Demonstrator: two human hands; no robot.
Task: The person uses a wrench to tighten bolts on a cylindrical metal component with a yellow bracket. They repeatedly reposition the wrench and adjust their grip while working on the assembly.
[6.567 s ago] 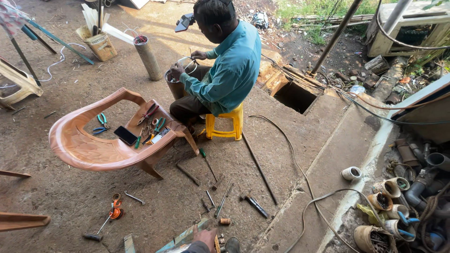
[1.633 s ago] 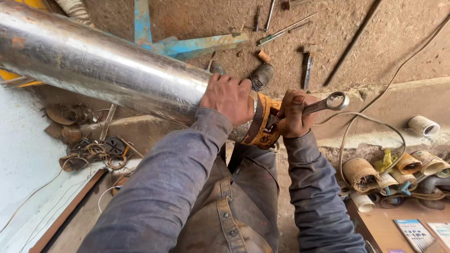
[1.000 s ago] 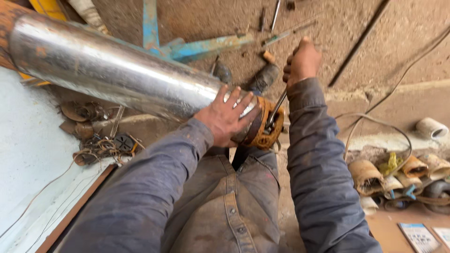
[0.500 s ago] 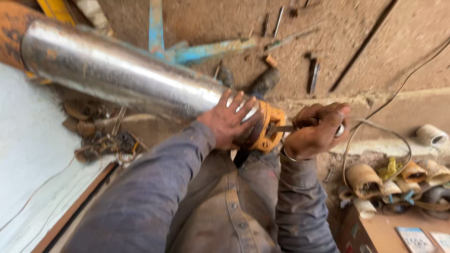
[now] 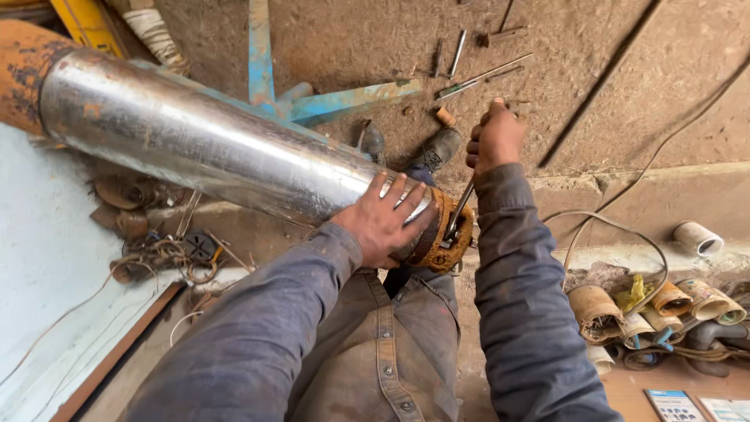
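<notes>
A long shiny steel cylinder (image 5: 211,148) lies slanted across my lap, with a rusty orange end cap (image 5: 447,234) at its near end. My left hand (image 5: 384,223) presses flat on the cylinder just beside that cap, fingers spread. My right hand (image 5: 494,139) is raised above the cap, fist closed on the handle of a wrench (image 5: 458,209). The wrench's lower end sits on the cap.
A blue metal frame (image 5: 312,101) lies on the dirt floor beyond the cylinder. Loose rods and hand tools (image 5: 469,74) are scattered further out. Several rusty winding coils (image 5: 664,309) and a cable lie at the right. A white panel (image 5: 39,258) with wire scraps is at the left.
My right hand has swung the wrench handle up from low at the right of the cap to above it. My left hand stays pressed on the cylinder.
</notes>
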